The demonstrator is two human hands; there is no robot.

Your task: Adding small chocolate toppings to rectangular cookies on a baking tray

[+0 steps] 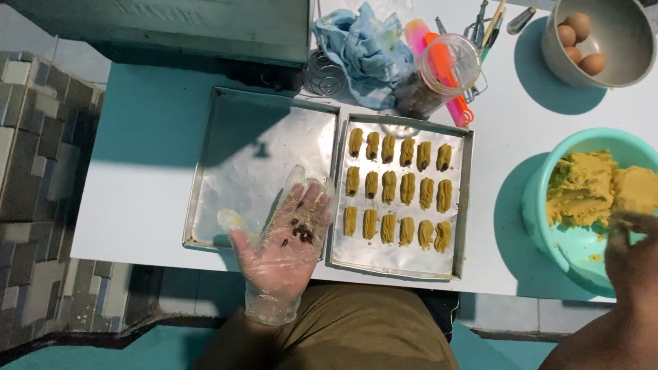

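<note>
- White table (137,205): an empty baking tray (260,157) sits at its near edge, with a tray of piped dough fingers (401,188) just beside it on the right.
- Teal bowl of dough (589,199) at the table's right edge: the right hand (627,240) reaches in; its fingers are blurred, so their state can't be told.
- Gloved left hand (284,240), palm up, fingers spread, cradling dark chocolate chips (301,231) over the empty tray.
- Step judged: topping; several dough fingers look bare.

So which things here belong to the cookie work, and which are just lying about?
In use: left hand holding dark bits; right hand in the dough bowl; tray of piped cookies; empty tray.
Lying about: blue cloth, egg bowl, utensils.
</note>
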